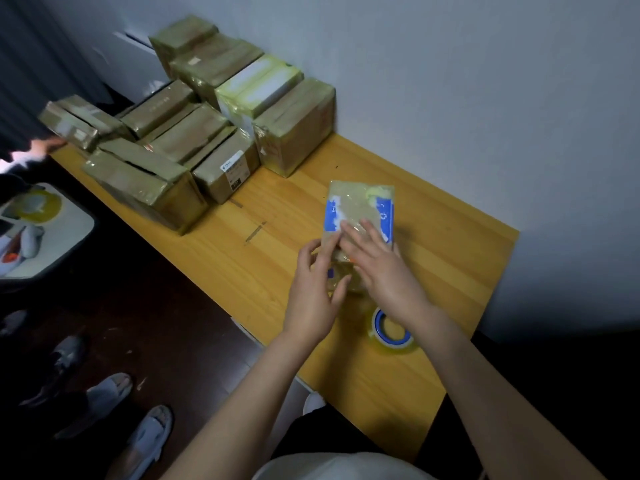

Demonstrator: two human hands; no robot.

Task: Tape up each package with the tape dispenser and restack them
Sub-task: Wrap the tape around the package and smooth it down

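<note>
A yellow wooden tabletop (450,265) is being used as the work surface, set against a pale wall. A small flat package (360,206) with blue markings, wrapped in clear tape, is being kept lying on it, and every place here is being given from that package.

Beyond it and to its left, a stack of packages (194,133) in brown tape-covered cardboard is being kept along the wall, several deep and partly two high. At the far left end of the stack, one brown box (76,123) is being touched by another person's hand (45,147), blurred.

The package's near end is being gripped by the left hand (313,296), its thumb and fingers curled round the near left corner. The package's top is being pressed by the right hand (381,268), whose fingers (367,233) are being held straight and spread flat across the taped surface.

Nearer than the package and slightly to its right, a tape roll (403,342) with a blue core is being left flat on the tabletop, partly covered by the right forearm.

On the dark floor, well to the near left of the package, a pair of grey slippers (149,434) is being worn.
</note>
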